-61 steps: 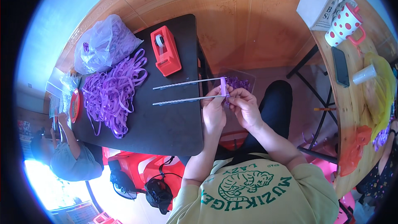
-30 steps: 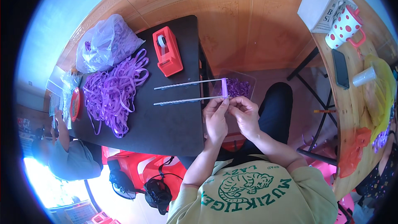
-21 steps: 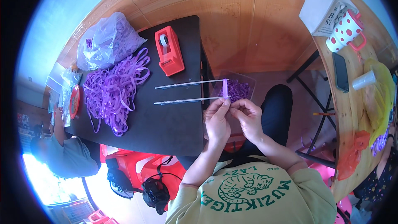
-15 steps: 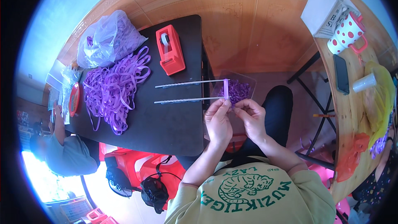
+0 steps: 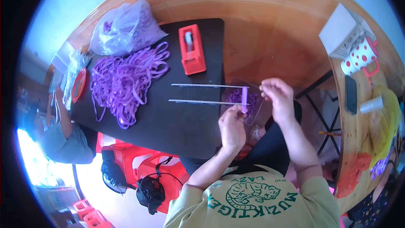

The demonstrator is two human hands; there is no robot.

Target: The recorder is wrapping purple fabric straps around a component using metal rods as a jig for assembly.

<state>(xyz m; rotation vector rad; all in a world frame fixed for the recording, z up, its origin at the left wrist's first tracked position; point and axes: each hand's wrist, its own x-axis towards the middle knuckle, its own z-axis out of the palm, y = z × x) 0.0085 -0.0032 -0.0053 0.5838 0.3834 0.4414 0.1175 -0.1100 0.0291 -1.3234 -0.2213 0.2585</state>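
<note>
So your left hand [image 5: 233,128] has a closed pinch grip on the lower end of that purple ribbon [image 5: 244,96], which spans the two thin metal rods [image 5: 202,101] just past the table [image 5: 181,126] edge. Your right hand [image 5: 279,97] is off to the ribbon's right, fingers curled; can't tell if that grip's holding anything.

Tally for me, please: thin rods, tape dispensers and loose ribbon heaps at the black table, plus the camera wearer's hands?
Thin rods: 2 (far rod, near rod)
Red tape dispenser: 1
Loose purple ribbon heap: 1
Camera wearer's hands: 2 (left hand, right hand)
Total: 6
</note>
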